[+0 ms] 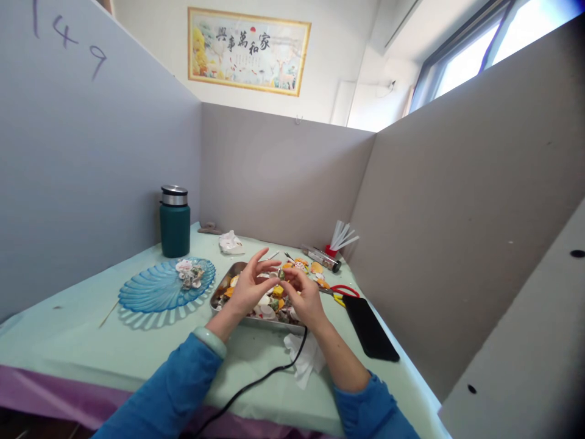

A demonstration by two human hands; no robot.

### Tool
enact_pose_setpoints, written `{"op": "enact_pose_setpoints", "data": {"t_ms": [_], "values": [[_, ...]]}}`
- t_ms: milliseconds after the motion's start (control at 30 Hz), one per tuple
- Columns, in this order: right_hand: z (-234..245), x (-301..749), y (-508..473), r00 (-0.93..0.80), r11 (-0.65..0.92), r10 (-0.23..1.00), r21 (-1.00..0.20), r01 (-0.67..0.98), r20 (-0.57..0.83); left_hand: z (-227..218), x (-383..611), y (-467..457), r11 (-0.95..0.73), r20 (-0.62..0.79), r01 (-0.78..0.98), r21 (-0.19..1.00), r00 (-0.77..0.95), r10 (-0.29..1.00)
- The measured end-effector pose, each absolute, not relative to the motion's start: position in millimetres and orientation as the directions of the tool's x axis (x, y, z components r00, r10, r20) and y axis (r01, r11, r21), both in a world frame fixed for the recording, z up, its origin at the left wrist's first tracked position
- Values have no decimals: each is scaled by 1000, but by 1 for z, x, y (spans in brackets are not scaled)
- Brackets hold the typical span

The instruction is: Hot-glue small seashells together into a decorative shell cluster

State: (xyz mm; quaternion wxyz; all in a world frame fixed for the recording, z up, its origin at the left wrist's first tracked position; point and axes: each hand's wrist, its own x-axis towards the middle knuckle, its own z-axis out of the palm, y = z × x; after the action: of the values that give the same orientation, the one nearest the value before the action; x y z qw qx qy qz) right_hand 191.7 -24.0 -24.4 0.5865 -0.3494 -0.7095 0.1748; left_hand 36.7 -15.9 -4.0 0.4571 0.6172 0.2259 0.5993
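Both hands are raised over a metal tray [214, 299] full of shells and small white, orange and yellow pieces. Between the thumb and fingers of my right hand [304, 296] is a small greenish shell-like piece [281, 275], too small to make out fully. My left hand [250, 286], with a pale bangle at its wrist, is close beside that piece. Its fingers are stretched out and apart, and the thumb tip comes near or touches the piece. A yellow piece [278, 291] lies in the tray below the hands.
Left stands a blue scalloped plate [150, 286] bearing a shell cluster [189, 274], with a green flask [175, 225] behind. Right are red-and-yellow-handled scissors [342, 289], a black phone [371, 329] and a red holder of white sticks [331, 250]. A black cable [260, 379] crosses the front near a tissue [305, 360].
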Motion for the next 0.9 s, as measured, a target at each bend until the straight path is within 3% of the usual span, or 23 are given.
{"op": "enact_pose_setpoints", "data": {"t_ms": [567,900], "values": [[-26,193,-22,-70,711,682,-638,296,728,-7,38,-13,-407,456,-242,881,201,867],[-22,194,-25,-86,741,631,-566,361,771,-7,36,-14,-316,417,-350,882,266,869]]}}
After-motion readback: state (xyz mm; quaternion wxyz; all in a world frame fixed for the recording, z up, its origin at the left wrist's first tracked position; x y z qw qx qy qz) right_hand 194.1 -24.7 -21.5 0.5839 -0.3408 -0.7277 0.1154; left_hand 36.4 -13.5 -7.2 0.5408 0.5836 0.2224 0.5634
